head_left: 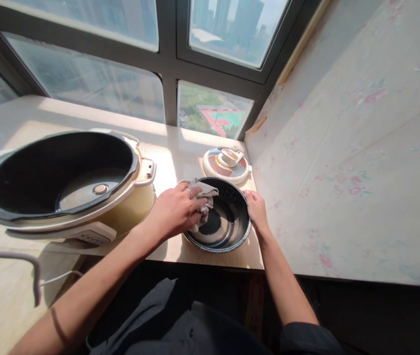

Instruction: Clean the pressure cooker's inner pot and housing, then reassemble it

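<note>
Countertop [180, 153] under the window carries a big open cooker [65, 187] at the left (cream body, black bowl). Near the right wall stands a small dark pot [232, 241], with a round lid [227, 165] just behind it. Left hand [175, 209] presses a grey cloth [204, 197] inside the pot, fingers closed around it. Right hand [256, 207] grips the pot's rim, fingers curled.

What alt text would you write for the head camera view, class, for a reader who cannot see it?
A person's left hand presses a grey cloth inside a dark inner pot on a windowsill counter, while the right hand grips the pot's rim. An open cream cooker stands to its left and a round lid lies behind it.
</note>
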{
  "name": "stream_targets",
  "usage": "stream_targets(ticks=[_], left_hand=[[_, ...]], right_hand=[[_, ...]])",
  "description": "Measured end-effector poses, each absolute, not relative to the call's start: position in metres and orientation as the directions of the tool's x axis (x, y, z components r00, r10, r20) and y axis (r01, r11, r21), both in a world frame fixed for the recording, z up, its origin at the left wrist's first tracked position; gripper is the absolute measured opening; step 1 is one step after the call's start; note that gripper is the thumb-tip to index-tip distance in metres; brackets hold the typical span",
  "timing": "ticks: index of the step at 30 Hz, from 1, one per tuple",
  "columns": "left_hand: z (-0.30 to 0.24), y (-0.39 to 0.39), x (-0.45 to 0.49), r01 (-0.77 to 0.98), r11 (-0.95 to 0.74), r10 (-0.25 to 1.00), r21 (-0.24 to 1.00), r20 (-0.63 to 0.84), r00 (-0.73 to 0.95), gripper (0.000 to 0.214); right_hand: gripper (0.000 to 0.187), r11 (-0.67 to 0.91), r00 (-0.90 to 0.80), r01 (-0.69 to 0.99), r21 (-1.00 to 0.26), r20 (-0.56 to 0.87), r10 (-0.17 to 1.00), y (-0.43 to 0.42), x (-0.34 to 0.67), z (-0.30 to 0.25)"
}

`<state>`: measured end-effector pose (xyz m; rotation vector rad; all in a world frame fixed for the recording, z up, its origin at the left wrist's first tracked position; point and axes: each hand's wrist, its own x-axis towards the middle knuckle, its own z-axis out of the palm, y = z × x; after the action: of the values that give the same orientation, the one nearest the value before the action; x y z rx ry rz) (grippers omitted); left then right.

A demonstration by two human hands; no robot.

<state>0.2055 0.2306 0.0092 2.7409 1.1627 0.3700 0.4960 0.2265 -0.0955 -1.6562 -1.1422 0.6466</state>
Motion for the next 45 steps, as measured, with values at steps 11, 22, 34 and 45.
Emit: stream_targets(ticks=[11,22,34,45], left_hand=[[-0.031,0.204,0.188,0.843,-0.298,0.917,0.449,0.380,0.122,0.040],[-0.040,0.158,0.179,0.695,-0.543,0.799,0.470,0.545,0.255,0.036],[-0.056,0.098,0.144,0.415,-0.079,0.994,0.906,0.040,0.103,0.040],[-0.022,0.137,0.183,0.208,-0.231,0.965,0.950,0.252,-0.078,0.038]], right_hand=[[0.039,-0.098,0.430,0.345,-0.933,0.064,0.901,0.228,0.494,-0.094],[0.041,-0.112,0.420,0.354,-0.929,0.050,0.906,0.227,0.494,-0.092],[0.043,-0.130,0.417,0.404,-0.905,0.056,0.907,0.229,0.497,-0.092],[0.049,0.118,0.296,0.374,-0.920,0.240,0.925,0.181,0.463,-0.025]])
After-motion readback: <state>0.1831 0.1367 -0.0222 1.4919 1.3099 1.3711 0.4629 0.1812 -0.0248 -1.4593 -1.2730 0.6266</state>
